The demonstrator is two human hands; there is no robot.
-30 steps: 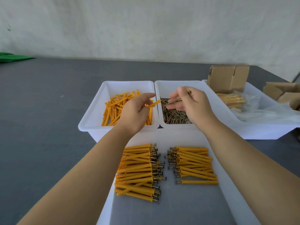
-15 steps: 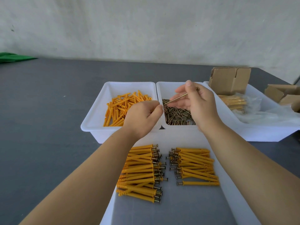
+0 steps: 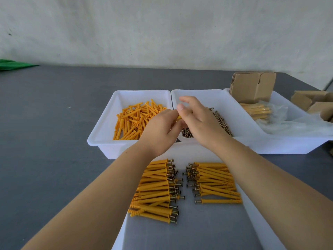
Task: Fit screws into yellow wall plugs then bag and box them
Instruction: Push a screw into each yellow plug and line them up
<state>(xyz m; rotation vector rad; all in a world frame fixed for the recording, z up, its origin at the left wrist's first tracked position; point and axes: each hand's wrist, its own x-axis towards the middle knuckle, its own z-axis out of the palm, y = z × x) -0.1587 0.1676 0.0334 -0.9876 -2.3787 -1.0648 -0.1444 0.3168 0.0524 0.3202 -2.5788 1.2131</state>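
Observation:
My left hand (image 3: 159,131) and my right hand (image 3: 200,121) meet above the gap between two white bins. My left hand grips a yellow wall plug (image 3: 179,117), only its tip showing between the fingers. My right hand pinches at that tip; the screw it held is hidden. The left bin (image 3: 100,134) holds loose yellow plugs (image 3: 137,120). The middle bin (image 3: 216,95) holds loose screws (image 3: 220,121). In the near tray (image 3: 264,230) lie two piles of assembled plugs with screws, a left pile (image 3: 155,190) and a right pile (image 3: 214,183).
A third white bin (image 3: 281,147) at the right holds a cardboard box (image 3: 252,87), bagged plugs (image 3: 257,110) and clear plastic bags (image 3: 297,125). More cardboard boxes (image 3: 313,103) sit at the far right. Green cloth (image 3: 12,64) lies at the far left on the grey table (image 3: 45,123).
My right hand has brought the screw left and down to my left hand's plug. The two hands, apart before, now touch, and the screw is out of sight.

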